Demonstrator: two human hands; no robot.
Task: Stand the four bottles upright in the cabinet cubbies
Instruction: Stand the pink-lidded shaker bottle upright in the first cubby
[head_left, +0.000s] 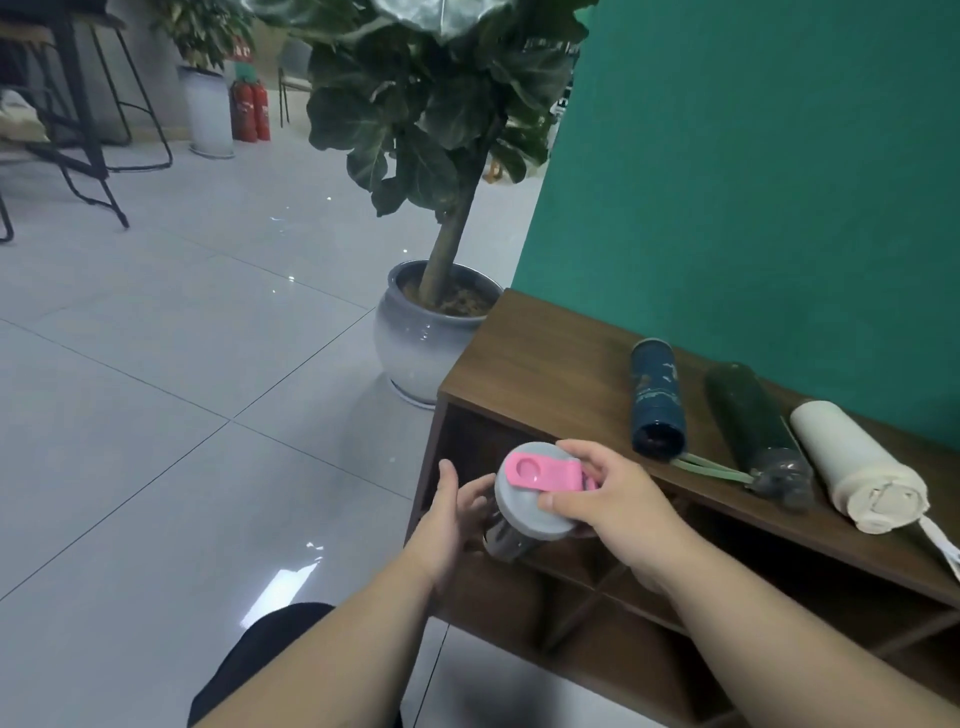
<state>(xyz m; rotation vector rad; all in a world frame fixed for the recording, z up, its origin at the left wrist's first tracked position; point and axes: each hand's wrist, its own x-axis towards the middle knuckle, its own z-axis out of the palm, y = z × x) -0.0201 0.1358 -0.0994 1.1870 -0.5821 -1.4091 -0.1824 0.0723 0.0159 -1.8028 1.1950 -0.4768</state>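
A bottle with a grey lid and pink flip cap (524, 493) is held upright in front of the top-left cubby of the brown wooden cabinet (545, 353). My right hand (608, 493) grips its lid from the right. My left hand (457, 514) touches its clear body from the left. Three more bottles lie on their sides on the cabinet top: a dark blue one (655, 397), a dark green one with a grey cap (753, 426), and a cream one (857, 462).
A large potted plant in a grey-white pot (423, 338) stands on the tiled floor just left of the cabinet. A teal wall (779, 182) backs the cabinet. Stools and fire extinguishers (249, 111) stand far off at the left.
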